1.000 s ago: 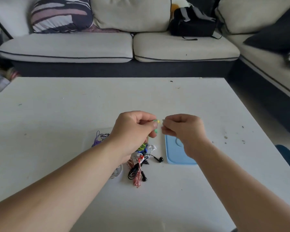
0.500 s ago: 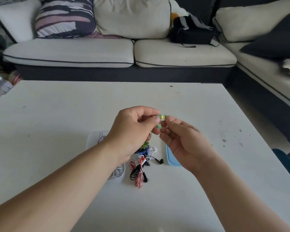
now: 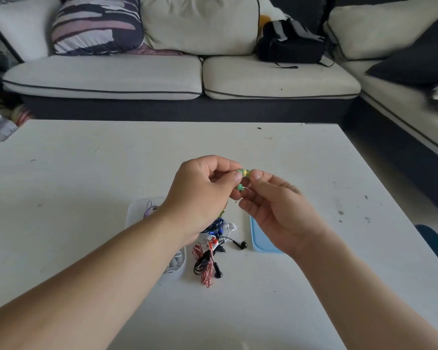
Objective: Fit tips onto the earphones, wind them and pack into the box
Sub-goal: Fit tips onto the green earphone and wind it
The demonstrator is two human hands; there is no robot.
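Table, earphone heap beneath hands.

White table, scuffed and speckled. Behind it, an L-shaped sofa: cream cushions, dark base. On the sofa: striped pillow, black bag, dark cushion. Soft daylight.

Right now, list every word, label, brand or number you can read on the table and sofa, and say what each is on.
No readable text anywhere in this view.
Pale blue flat plastic lid: an embossed outline, no letters legible.
Clear plastic storage box: no label visible.
Black fabric backpack on the sofa: no brand readable.
Green and yellow earphones between both hands: too small to show markings.
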